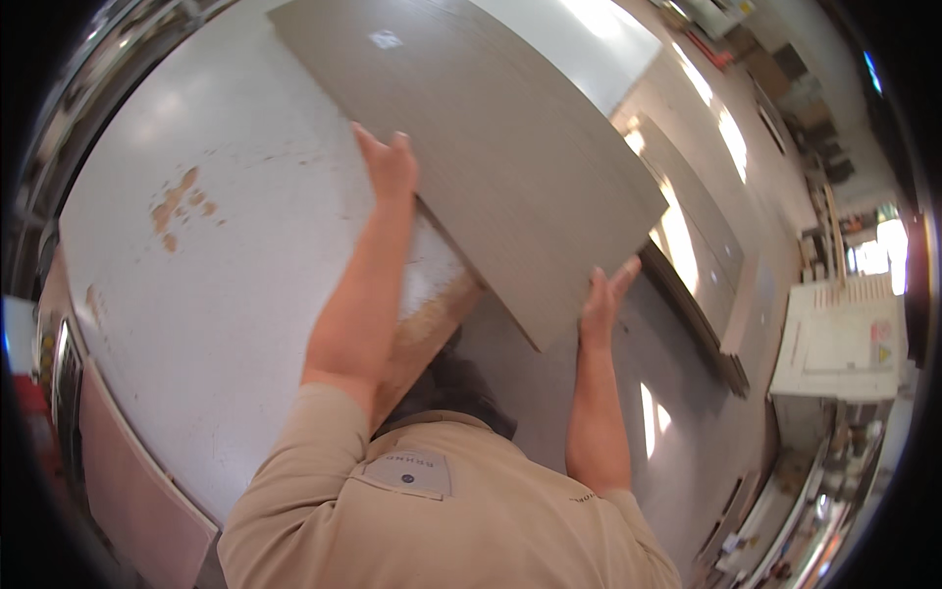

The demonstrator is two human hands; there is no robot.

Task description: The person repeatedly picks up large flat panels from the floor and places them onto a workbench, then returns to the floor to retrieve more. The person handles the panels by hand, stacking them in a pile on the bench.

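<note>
A large grey-brown wood-grain panel (491, 147) slants across the view, partly over a white worktable (245, 294) and partly beyond its edge. A small pale label (386, 39) sits near its far end. My left hand (390, 169) grips the panel's left long edge, thumb and fingertips showing and the rest of its hold hidden by the board. At the near right corner my right hand (604, 304) is closed on the panel's short edge, with thumb and a finger pointing up.
To the right lies a stack of similar panels (687, 236) with glossy reflections. The table surface has worn brown patches (180, 208) and a chipped near edge (427, 329). A pinkish board (142, 476) leans at lower left. A white cabinet (839, 339) stands at far right.
</note>
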